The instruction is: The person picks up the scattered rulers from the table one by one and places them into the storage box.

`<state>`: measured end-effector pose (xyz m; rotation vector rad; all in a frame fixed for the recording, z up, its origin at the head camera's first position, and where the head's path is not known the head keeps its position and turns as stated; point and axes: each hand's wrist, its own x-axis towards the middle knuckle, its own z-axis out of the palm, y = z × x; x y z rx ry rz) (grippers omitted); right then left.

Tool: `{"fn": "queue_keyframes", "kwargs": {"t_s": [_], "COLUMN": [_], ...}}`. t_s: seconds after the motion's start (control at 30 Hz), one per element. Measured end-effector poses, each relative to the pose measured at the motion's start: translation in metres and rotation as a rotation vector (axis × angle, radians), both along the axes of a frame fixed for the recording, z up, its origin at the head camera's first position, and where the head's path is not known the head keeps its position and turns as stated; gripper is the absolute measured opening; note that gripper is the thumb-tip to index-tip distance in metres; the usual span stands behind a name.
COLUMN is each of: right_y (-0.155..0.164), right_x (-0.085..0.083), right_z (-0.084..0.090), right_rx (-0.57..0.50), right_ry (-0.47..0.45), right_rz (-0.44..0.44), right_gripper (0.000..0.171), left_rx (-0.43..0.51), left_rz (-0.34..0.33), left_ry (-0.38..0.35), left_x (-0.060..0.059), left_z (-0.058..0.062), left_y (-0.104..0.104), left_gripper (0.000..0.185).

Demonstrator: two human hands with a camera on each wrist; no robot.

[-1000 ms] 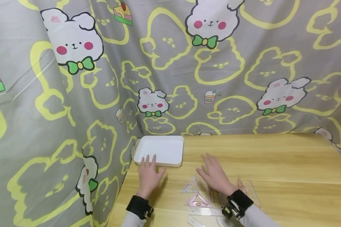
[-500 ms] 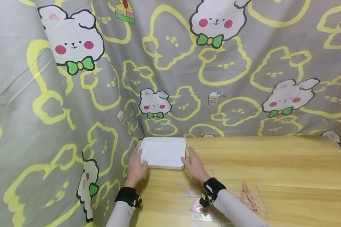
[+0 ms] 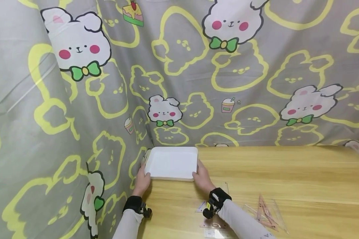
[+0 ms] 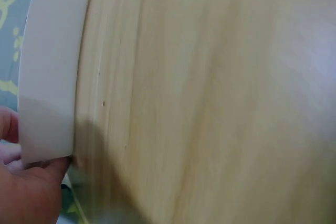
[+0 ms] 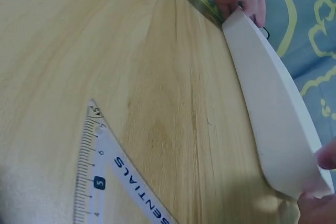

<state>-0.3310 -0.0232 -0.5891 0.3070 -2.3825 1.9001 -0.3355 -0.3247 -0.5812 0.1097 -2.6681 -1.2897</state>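
The tray (image 3: pixel 172 162) is being held at the far left of the desk (image 3: pixel 302 179), close to the curtain (image 3: pixel 194 79), and both hands are grasping it. The left hand (image 3: pixel 141 181) is gripping the left side, its thumb lying at the near left corner and its fingers going along the outside; the right hand (image 3: pixel 202 177) is gripping the right side, its thumb lying at the near right corner. The tray is facing upward, its white inside showing; I cannot tell whether its base is touching the desk all along. In the right wrist view, the two hands are showing at opposite ends of the tray's near wall. On the near part of the desk, a clear triangle (image 5: pixel 137 188) with a printed scale and dark lettering is lying flat, apart from the tray. A pink triangle (image 3: pixel 207 226) and a ruler (image 3: pixel 213 234) are lying partly hidden by the right sleeve (image 3: pixel 242 219), while a red triangle (image 3: pixel 259 212) is lying farther right. A black band (image 3: pixel 220 198) is circling each wrist.
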Motion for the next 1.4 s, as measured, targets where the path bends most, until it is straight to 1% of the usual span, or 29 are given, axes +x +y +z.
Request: {"fn": "queue_keyframes", "kwargs": {"t_s": [0.17,0.23,0.27,0.33,0.43,0.6,0.67,0.7,0.77,0.83,0.9,0.97,1.1,1.17,1.27,1.33,1.4], "right_y": [0.002,0.002,0.002,0.002,0.004,0.008,0.011,0.013,0.018,0.022,0.027,0.035,0.050,0.058,0.069,0.077,0.086], "right_x": [-0.001,-0.002,-0.003,-0.005,-0.007,-0.007,-0.007,-0.007,-0.007,-0.006,-0.004,-0.004,-0.004,-0.003,-0.002,0.002,0.006], "right_z": [-0.005,-0.007,-0.007,-0.006,-0.005,-0.004,-0.004,-0.003,-0.001,0.000,0.001,0.002,0.005,0.004,0.000,-0.001,0.000], "right_rx": [0.045,0.067,0.073,0.077,0.074,0.070,0.072,0.068,0.063,0.050,0.047,0.055,0.077,0.085,0.106,0.109,0.113], "right_ry": [-0.037,-0.050,-0.054,-0.064,-0.059,-0.076,-0.092,-0.094,-0.106,-0.133,-0.167,-0.180,-0.151,-0.146,-0.164,-0.181,-0.193], "right_rz": [-0.021,-0.023,-0.021,-0.016,-0.011,0.008,0.015,0.015,0.012,0.012,0.015,0.016,0.014,0.011,0.004,-0.001,-0.006], "right_gripper": [0.073,0.073,0.073,0.074,0.073,0.072,0.072,0.072,0.072,0.073,0.074,0.075,0.075,0.076,0.076,0.076,0.075], "left_rx": [0.180,0.228,0.235,0.237,0.219,0.122,0.099,0.097,0.108,0.123,0.136,0.143,0.160,0.176,0.200,0.198,0.198], "left_rz": [-0.020,-0.040,-0.047,-0.061,-0.080,-0.060,-0.048,-0.045,-0.045,-0.046,-0.043,-0.046,-0.057,-0.063,-0.078,-0.095,-0.122], "left_ry": [-0.024,-0.029,-0.030,-0.037,-0.048,-0.102,-0.093,-0.075,-0.041,-0.030,-0.041,-0.053,-0.051,-0.052,-0.061,-0.042,-0.028], "left_x": [-0.007,-0.008,-0.009,-0.011,-0.012,-0.008,-0.007,-0.007,-0.007,-0.006,-0.002,-0.004,-0.008,-0.008,-0.004,-0.001,0.002], "left_z": [-0.016,-0.018,-0.019,-0.019,-0.014,-0.007,-0.007,-0.007,-0.008,-0.011,-0.011,-0.012,-0.010,-0.012,-0.015,-0.017,-0.017], "left_y": [-0.003,-0.005,-0.005,-0.005,-0.004,0.002,0.006,0.009,0.014,0.019,0.024,0.032,0.048,0.055,0.064,0.072,0.080], "left_gripper": [0.072,0.075,0.076,0.078,0.081,0.085,0.085,0.085,0.085,0.084,0.084,0.086,0.093,0.097,0.098,0.096,0.094]}}
